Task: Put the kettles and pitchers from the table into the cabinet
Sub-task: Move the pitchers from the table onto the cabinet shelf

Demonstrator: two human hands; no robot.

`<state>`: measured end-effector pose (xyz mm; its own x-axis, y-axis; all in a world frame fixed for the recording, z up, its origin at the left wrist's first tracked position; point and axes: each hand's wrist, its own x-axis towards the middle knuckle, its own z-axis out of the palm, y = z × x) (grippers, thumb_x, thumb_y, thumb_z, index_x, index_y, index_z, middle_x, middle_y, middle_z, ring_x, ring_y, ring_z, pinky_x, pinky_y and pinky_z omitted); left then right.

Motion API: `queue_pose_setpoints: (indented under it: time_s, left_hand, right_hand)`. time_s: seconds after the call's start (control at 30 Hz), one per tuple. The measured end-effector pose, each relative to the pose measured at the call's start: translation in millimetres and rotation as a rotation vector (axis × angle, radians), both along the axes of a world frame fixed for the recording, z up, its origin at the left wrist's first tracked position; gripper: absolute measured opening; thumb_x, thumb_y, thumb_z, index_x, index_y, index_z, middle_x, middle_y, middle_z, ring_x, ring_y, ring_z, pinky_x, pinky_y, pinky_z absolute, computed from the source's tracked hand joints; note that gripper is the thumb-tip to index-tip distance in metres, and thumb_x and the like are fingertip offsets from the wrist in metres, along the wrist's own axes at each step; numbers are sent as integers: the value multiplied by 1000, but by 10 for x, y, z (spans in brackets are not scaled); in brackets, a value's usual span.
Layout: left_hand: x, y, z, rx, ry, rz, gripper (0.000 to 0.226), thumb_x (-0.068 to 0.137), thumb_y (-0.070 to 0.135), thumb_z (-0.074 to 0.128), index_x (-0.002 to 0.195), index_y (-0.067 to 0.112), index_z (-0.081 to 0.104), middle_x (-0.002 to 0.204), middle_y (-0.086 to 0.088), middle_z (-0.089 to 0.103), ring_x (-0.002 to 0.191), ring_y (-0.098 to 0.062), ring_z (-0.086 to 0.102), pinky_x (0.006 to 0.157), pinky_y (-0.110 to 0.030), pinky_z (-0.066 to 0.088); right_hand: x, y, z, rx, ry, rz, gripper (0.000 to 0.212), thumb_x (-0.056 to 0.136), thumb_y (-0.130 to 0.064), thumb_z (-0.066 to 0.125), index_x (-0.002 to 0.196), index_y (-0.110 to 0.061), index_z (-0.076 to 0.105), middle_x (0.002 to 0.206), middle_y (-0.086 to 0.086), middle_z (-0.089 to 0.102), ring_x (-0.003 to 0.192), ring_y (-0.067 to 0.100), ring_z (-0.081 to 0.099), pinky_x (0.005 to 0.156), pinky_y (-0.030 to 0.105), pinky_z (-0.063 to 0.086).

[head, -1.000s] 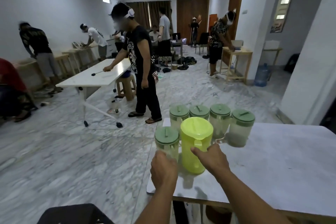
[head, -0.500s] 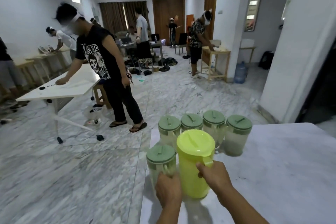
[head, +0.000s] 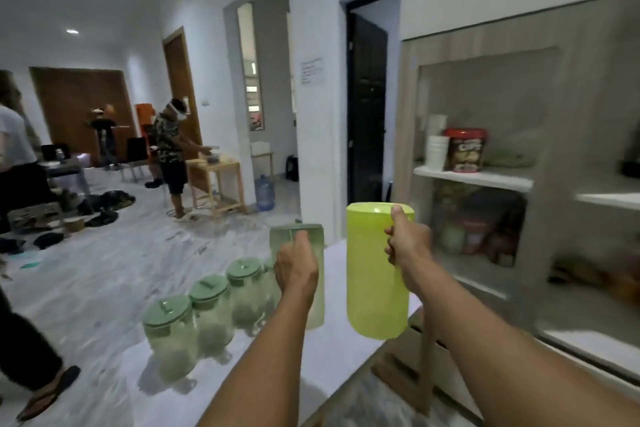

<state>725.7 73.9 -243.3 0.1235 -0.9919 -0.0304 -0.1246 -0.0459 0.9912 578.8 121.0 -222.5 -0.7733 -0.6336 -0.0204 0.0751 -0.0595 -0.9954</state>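
Note:
My right hand point(head: 408, 241) grips the handle of a bright yellow-green pitcher point(head: 375, 274), held upright in the air above the table's right edge. My left hand point(head: 296, 270) holds a clear pitcher with a pale green lid point(head: 304, 236), also lifted off the table. Several more clear pitchers with green lids point(head: 207, 319) stand in a row on the white table point(head: 322, 364) at lower left. The open cabinet point(head: 485, 184) with white shelves stands to the right, beyond the yellow-green pitcher.
The cabinet shelves hold a red tin point(head: 464, 149), white cups point(head: 436, 146) and jars below. A dark doorway point(head: 367, 107) lies left of the cabinet. People stand across the marble floor point(head: 104, 270); a sandalled foot point(head: 48, 392) is near at lower left.
Both hands have lifted their pitchers off the table. My view has swung right, from the room toward the cabinet, and the row of pitchers now lies at lower left.

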Motion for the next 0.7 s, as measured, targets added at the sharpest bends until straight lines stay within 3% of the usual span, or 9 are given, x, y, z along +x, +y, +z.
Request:
queue_pose_setpoints:
  time_s: [0.17,0.3,0.43,0.5,0.57,0.7]
  left_hand:
    - [-1076,404,672,-77,145,-286,52,79,43,35,85,6,70,96,-18,73,90,-36,67,81,-44,53]
    - [-1936,768,1054,-115,204,-477,47,78,45,35,78,13,69,98,-18,73,83,-33,65,70,-37,45]
    - [-2906,1065,1329,-153,248,-573,64,70,46,33,99,4,71,106,-20,72,102,-39,66,87,-47,51]
    - [-3351,1241,1437,-181,282,-629,52,76,42,35,88,7,71,94,-15,72,86,-33,66,76,-41,51]
    - [-3797,1399,1529,-209,327,-684,38,85,37,37,76,13,66,79,-10,66,70,-25,57,61,-33,41]
    - [-4753,1484,1675,-215,381,-703,33,85,34,36,71,16,60,75,-9,62,70,-22,53,63,-34,38]
  right_hand:
    - [-898,753,625,-90,106,-254,42,92,-49,54,72,-13,63,62,0,58,51,19,54,56,31,39]
    - [-1592,1344,886,-107,160,-449,45,88,-53,53,67,-15,64,74,6,66,60,23,60,69,39,47]
    - [-2390,1854,1070,-132,194,-573,42,90,-49,53,69,-14,62,71,3,63,61,22,59,71,39,47]
    - [-2837,2060,1131,-142,209,-605,41,92,-48,53,71,-13,61,68,0,59,59,20,57,69,38,46]
    - [-3286,2221,1182,-142,231,-630,42,92,-48,53,71,-12,61,69,0,59,58,19,56,69,37,45]
    - [-4196,2382,1256,-129,274,-669,43,91,-48,54,72,-12,63,67,0,59,55,19,57,70,39,46]
